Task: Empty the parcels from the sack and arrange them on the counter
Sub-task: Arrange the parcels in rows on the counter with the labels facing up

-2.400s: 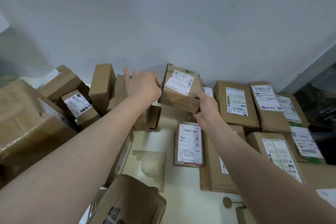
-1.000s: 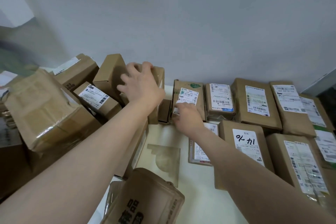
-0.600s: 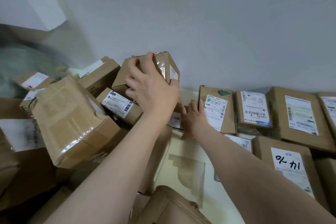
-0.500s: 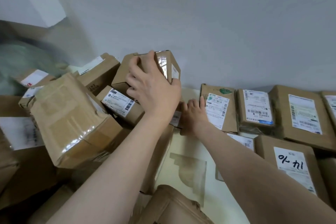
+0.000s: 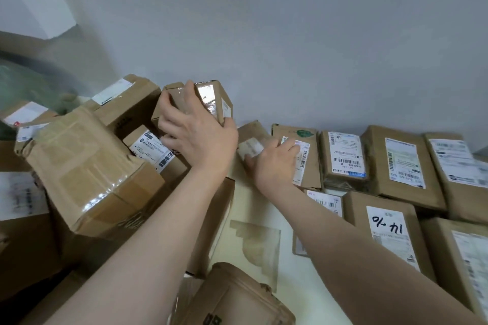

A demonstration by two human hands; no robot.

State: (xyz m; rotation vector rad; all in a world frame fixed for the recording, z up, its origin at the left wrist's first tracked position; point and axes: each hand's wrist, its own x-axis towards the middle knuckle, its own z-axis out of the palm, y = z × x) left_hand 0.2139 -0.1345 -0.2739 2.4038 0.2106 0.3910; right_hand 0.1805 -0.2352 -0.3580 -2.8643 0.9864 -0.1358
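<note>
Head view, far left: a blurred greenish mass [image 5: 23, 79] is lying behind the heap; I cannot tell whether it is the sack.
Heap on the left: a big taped carton [image 5: 87, 166] is leaning tilted on other boxes, and a barcode-labelled box [image 5: 151, 149] is sitting just beside it.
Left hand [image 5: 198, 137]: it is gripping a shiny-taped box [image 5: 211, 99] at the top of the heap, with the fingers curling over its near face and the thumb hooking its right edge.
Counter [image 5: 248, 203]: a pale strip is showing between the heap and the rows.
Right hand [image 5: 274, 163]: the fingers are lying fairly straight, pressing on a small tilted parcel [image 5: 250, 144] and reaching onto the label of the leaf-marked parcel [image 5: 307, 155].
Right side: flat parcels are lying label-up in rows, the far row along the wall, among them a handwritten parcel [image 5: 385, 229].
</note>
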